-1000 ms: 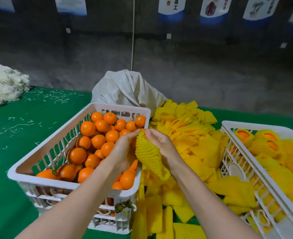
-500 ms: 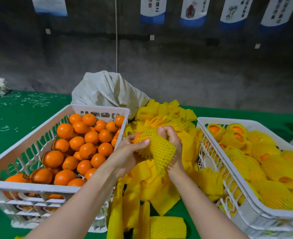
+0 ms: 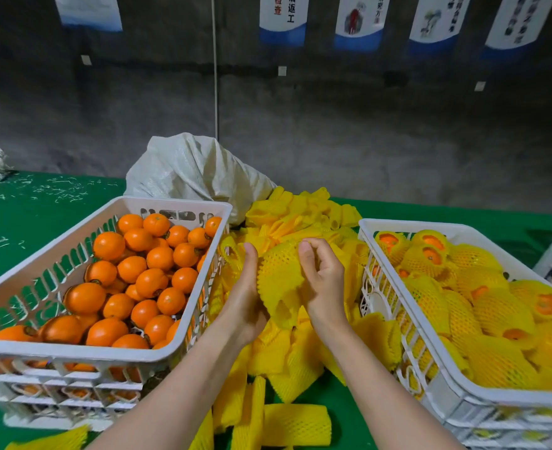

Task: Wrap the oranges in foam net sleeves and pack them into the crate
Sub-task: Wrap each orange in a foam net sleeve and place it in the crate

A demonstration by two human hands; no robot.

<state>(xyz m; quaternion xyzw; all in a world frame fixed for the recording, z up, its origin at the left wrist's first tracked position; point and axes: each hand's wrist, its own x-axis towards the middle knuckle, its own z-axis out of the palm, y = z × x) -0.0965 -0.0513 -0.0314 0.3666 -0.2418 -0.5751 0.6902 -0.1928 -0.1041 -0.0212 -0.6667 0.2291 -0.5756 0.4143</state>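
Since a moment ago the sleeve has been drawn right over the fruit, so no orange skin shows through its top now, and the left thumb has come up along its side. On the left of the green bench sits a white crate heaped with bare oranges. Just past its right wall the left hand cups the sleeve from the side and below; its fingers are hidden behind the net. The right hand has curled fingers nipping the net on the other side, so both hands are clamped on the one sleeve, held above the loose yellow pile between the crates. A pale sack slumps behind. To the right the packing crate already holds many wrapped oranges. The sleeve's lower end hangs slack and open towards the person, and I'd worry the fruit could slide out there on the carry across if the grip stays only on the net. Tugging harder at the top might also tear the foam.
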